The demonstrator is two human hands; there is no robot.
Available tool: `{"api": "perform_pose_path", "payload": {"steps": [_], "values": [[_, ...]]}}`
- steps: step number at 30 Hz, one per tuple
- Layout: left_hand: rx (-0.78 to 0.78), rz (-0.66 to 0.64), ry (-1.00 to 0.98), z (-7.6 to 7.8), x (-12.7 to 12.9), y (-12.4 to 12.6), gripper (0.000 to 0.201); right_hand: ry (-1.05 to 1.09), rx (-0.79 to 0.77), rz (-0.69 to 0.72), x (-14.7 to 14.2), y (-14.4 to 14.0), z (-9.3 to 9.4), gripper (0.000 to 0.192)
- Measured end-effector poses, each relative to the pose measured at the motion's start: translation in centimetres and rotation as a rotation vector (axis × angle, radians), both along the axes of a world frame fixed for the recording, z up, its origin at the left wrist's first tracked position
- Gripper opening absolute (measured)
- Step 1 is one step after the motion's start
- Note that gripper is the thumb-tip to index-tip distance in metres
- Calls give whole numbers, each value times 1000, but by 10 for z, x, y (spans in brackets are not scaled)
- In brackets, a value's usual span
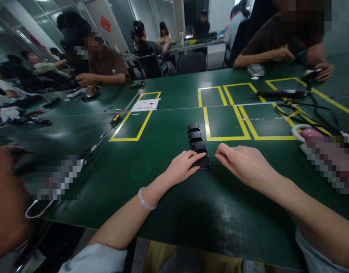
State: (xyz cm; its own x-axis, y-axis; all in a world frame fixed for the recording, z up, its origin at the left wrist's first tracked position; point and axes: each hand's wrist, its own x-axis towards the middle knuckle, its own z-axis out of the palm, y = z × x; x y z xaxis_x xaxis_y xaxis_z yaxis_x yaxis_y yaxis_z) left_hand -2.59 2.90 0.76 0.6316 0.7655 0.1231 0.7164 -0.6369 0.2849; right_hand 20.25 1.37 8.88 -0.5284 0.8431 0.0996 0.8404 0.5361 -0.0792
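A row of several small black blocks (195, 135) with pale studs at their edges runs away from me on the green table. My left hand (184, 165) lies over the nearest black block (203, 163), its thumb and fingers pressed on the block's left side and top. To the right of that block is my right hand (239, 161), its fingers closed in a pinch. A thin dark strand (214, 161) runs between these fingertips and the block. What the strand is, I cannot make out.
Yellow tape outlines (228, 139) mark the green table (168, 197). A white paper (146, 104) and a yellow-black tool (114, 120) lie left of centre. Black cables (291, 110) and a pink object (313, 133) are at right. Co-workers sit across the table and at left.
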Motion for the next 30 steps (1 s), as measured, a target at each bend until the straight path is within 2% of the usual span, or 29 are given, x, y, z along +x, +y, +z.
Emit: {"api": "perform_pose_path", "payload": {"steps": [6, 11, 14, 25, 30], "values": [[3, -1, 0, 0, 0, 0, 49, 128, -11, 39, 0, -2, 0, 19], [1, -3, 0, 0, -1, 0, 49, -3, 37, 4, -1, -1, 1, 28], [0, -3, 2, 0, -1, 0, 49, -51, 55, -17, -1, 1, 0, 27], [4, 4, -13, 0, 0, 0, 48, 114, -12, 47, 1, -1, 1, 15], [5, 2, -7, -1, 0, 0, 49, 13, 3, 13, 0, 0, 2, 24]]}}
